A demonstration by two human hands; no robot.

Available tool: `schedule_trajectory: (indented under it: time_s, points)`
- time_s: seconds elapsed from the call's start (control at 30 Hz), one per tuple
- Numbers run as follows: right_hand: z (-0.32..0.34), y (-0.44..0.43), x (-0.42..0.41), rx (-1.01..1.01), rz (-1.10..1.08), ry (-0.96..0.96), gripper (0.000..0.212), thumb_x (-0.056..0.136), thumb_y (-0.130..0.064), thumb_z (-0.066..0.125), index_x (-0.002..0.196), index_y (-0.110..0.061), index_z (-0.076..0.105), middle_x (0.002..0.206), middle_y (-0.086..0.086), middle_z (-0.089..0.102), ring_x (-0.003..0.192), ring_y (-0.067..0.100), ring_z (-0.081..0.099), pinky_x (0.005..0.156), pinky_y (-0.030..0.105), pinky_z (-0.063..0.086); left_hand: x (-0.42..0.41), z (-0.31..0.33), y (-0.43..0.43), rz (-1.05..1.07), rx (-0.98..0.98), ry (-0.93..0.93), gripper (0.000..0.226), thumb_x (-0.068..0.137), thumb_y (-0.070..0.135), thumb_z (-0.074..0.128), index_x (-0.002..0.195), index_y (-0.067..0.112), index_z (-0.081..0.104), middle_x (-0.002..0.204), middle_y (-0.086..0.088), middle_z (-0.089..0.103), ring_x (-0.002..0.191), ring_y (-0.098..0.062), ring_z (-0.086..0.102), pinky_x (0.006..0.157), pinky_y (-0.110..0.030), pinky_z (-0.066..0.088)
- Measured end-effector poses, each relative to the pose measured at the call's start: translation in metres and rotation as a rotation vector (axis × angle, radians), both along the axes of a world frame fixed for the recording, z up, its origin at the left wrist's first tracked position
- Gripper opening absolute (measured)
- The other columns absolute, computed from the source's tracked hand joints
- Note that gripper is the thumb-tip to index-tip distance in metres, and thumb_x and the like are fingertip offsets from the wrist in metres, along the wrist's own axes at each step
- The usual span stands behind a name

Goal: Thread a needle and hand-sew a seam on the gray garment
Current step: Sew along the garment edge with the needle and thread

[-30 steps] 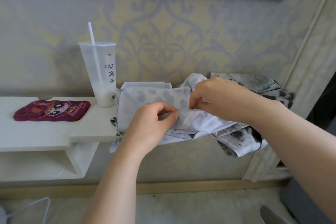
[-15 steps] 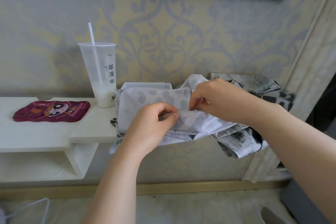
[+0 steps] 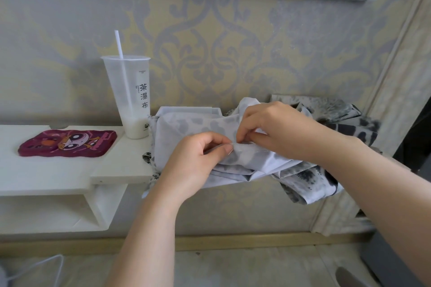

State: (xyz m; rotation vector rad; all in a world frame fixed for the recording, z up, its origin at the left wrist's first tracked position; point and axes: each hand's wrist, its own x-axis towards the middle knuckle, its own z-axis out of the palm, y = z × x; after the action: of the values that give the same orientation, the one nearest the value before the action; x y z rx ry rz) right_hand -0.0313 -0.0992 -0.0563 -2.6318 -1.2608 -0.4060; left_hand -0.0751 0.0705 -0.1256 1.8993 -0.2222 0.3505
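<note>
Gray cloth is making up the largest item: the garment (image 3: pixel 186 123) is lying bunched at the right end of the shelf (image 3: pixel 58 170) and is hanging over its front and right edges. It is judged light, thin and limp. It is creasing wherever it is touched and is giving no support of its own, so any unheld length is likely to be sagging or slipping off the edge.

Both hands are working at the shelf's front right corner, close together on one fold (image 3: pixel 256 150) of the cloth.
- The left hand (image 3: pixel 200 161) is pinching the fold between thumb and forefinger, with the other fingers curling under.
- The right hand (image 3: pixel 279 130) is curling over the cloth from the far side, fingertips pinching the same fold just beside the left thumb.

A thin sliver, probably the needle (image 3: pixel 231 151), is showing at the left thumb tip. It is too small to confirm, and no thread is showing clearly.

Handling judgement: the best hold is on the folded edge itself, on both sides of the stitch point, pulling the span between them lightly taut. A grip further away is likely to let the layers slide apart.

A cup (image 3: pixel 130 100) and a mat (image 3: pixel 67 143) are sitting further left on the shelf, apart from the work.
</note>
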Motion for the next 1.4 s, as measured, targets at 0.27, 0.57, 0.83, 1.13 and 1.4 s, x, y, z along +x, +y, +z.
schedule_trajectory:
  time_s: [0.27,0.57,0.83,1.13,1.4]
  points:
    - [-0.011,0.008,-0.004,0.272,0.051,0.048,0.021,0.087,0.004,0.056,0.096,-0.011,0.067,0.09,0.003,0.069,0.081,0.006,0.059,0.074,0.017,0.044,0.002,-0.001,0.002,-0.03,-0.083,0.001,0.016,0.09,0.016,0.063,0.078,0.025,0.069,0.072,0.015,0.068,0.074,0.0,0.062,0.072,-0.01,0.044]
    - [-0.026,0.01,-0.017,0.359,0.095,0.285,0.018,0.083,-0.001,0.063,0.089,-0.019,0.064,0.089,0.011,0.066,0.072,0.015,0.059,0.069,0.035,0.051,0.001,0.0,0.0,-0.01,-0.179,0.008,0.009,0.087,0.024,0.064,0.085,0.019,0.072,0.084,-0.001,0.074,0.08,-0.007,0.065,0.076,-0.019,0.048]
    - [0.001,0.005,-0.018,0.682,-0.207,0.304,0.017,0.083,-0.025,0.07,0.068,-0.029,0.063,0.067,-0.012,0.056,0.046,-0.004,0.046,0.048,0.006,0.035,0.008,-0.011,0.002,0.146,-0.092,0.07,0.012,0.089,0.021,0.063,0.08,0.023,0.071,0.083,-0.001,0.072,0.081,-0.013,0.066,0.071,-0.02,0.046]
    - [0.02,0.016,-0.045,1.354,0.288,1.125,0.018,0.099,-0.007,0.036,0.085,-0.01,0.047,0.056,0.005,0.048,0.048,0.019,0.052,0.071,0.044,0.058,0.008,-0.007,-0.001,0.164,0.007,0.065,0.014,0.09,0.022,0.06,0.078,0.024,0.068,0.067,0.007,0.061,0.058,0.006,0.052,0.053,-0.004,0.037]
    - [-0.033,0.018,-0.024,0.557,-0.273,0.642,0.013,0.09,-0.024,0.06,0.088,-0.011,0.062,0.054,-0.01,0.045,0.051,0.006,0.049,0.076,0.041,0.058,0.003,-0.004,0.0,0.172,-0.062,0.057,0.012,0.088,0.024,0.064,0.078,0.026,0.07,0.08,0.003,0.072,0.075,-0.005,0.065,0.07,-0.017,0.048]
